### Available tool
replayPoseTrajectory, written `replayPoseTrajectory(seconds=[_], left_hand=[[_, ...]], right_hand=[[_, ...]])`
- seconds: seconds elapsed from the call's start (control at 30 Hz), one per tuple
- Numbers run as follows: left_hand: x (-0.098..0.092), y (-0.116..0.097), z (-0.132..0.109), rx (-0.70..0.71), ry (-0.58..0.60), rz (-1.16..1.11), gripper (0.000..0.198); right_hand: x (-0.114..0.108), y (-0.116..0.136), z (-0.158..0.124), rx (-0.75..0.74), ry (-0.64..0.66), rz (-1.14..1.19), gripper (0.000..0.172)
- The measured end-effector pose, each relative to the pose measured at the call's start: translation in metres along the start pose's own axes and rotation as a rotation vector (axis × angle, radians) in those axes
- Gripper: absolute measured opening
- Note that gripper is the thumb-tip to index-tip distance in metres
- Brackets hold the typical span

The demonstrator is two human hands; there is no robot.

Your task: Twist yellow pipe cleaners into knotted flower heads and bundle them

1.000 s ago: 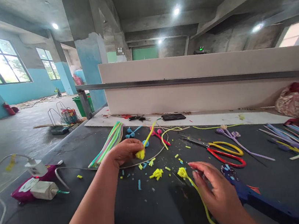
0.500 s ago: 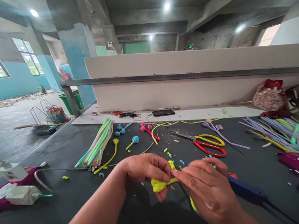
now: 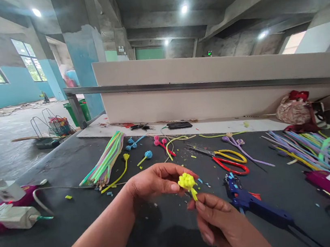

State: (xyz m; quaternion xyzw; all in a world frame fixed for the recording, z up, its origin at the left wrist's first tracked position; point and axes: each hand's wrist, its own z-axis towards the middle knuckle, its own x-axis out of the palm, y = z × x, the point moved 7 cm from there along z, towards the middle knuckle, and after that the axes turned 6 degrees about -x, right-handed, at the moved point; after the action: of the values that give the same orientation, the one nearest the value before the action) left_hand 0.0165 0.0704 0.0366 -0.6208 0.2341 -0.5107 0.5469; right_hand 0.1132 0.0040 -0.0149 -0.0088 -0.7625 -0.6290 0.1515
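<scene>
A yellow pipe-cleaner flower (image 3: 187, 182) with a tufted head is held up over the dark table (image 3: 77, 242). My right hand (image 3: 218, 222) pinches its stem just below the head. My left hand (image 3: 157, 180) has thumb and fingers closed on the tufted head from the left. The stem's lower part runs down behind my right hand.
A blue glue gun (image 3: 256, 204) lies right of my hands, red and yellow scissors (image 3: 230, 159) beyond it. Bundles of coloured pipe cleaners lie at left (image 3: 106, 162) and right (image 3: 312, 147). Finished small flowers (image 3: 148, 155), cut scraps, a phone (image 3: 179, 125) and white chargers (image 3: 15, 216) are around.
My hands have lifted the yellow flower and parted slightly; its head now shows as a round tuft. The glue gun, hidden behind my right hand before, is in view.
</scene>
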Motion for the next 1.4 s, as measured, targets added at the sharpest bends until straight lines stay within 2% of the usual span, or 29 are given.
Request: replayPoseTrajectory(seconds=[0.2,0.3,0.33,0.37,0.4,0.43,0.47,0.53,0.63,0.73,0.8,0.87,0.97,1.03,1.1,1.2,1.33,1.4], left_hand=[[0.000,0.009,0.004,-0.074,-0.050,0.198,0.029],[0.005,0.009,0.005,-0.133,-0.034,0.360,0.033],[-0.003,0.005,0.004,-0.161,-0.114,0.484,0.035],[-0.017,-0.001,0.000,-0.195,-0.260,0.648,0.035],[-0.036,-0.011,-0.008,-0.223,-0.468,0.840,0.033],[-0.060,-0.027,-0.025,-0.286,-0.798,1.067,0.026],[-0.078,-0.037,-0.040,-0.327,-0.991,1.143,0.022],[-0.109,-0.048,-0.065,-0.420,-1.221,1.211,0.026],[-0.147,-0.046,-0.091,-0.617,-1.392,1.258,0.032],[-0.166,-0.035,-0.098,-0.772,-1.441,1.270,0.033],[-0.167,-0.033,-0.098,-0.813,-1.463,1.280,0.032],[-0.159,-0.035,-0.096,-0.787,-1.497,1.308,0.033],[-0.134,-0.045,-0.086,-0.612,-1.546,1.390,0.035],[-0.112,-0.049,-0.074,-0.445,-1.524,1.444,0.033],[-0.094,-0.047,-0.060,-0.309,-1.470,1.462,0.028],[-0.079,-0.039,-0.043,-0.177,-1.378,1.429,0.023],[-0.080,-0.032,-0.033,-0.084,-1.283,1.289,0.018],[-0.080,-0.027,-0.029,-0.082,-1.210,1.171,0.015]], right_hand=[[0.009,-0.010,0.006,0.002,0.183,0.134,0.027],[0.009,-0.011,0.005,-0.007,0.221,0.168,0.024],[0.007,-0.009,0.005,-0.011,0.214,0.181,0.022],[0.004,-0.006,0.006,-0.021,0.199,0.204,0.020],[0.001,-0.001,0.006,-0.033,0.183,0.235,0.018],[-0.003,0.004,0.007,-0.056,0.164,0.271,0.017],[-0.007,0.010,0.009,-0.083,0.144,0.303,0.016],[-0.016,0.021,0.012,-0.142,0.095,0.328,0.012],[-0.030,0.030,0.014,-0.200,0.005,0.308,0.009],[-0.038,0.032,0.015,-0.213,-0.053,0.301,0.012],[-0.043,0.031,0.016,-0.219,-0.088,0.271,0.015],[-0.050,0.027,0.018,-0.211,-0.143,0.158,0.016],[-0.066,0.021,0.025,-0.202,-0.282,-0.236,0.013],[-0.074,0.021,0.032,-0.233,-0.366,-0.509,0.010],[-0.076,0.019,0.039,-0.249,-0.401,-0.625,0.013],[-0.074,0.014,0.049,-0.229,-0.402,-0.615,0.016],[-0.067,0.015,0.049,-0.208,-0.382,-0.525,0.012],[-0.064,0.018,0.045,-0.192,-0.358,-0.431,0.016]])
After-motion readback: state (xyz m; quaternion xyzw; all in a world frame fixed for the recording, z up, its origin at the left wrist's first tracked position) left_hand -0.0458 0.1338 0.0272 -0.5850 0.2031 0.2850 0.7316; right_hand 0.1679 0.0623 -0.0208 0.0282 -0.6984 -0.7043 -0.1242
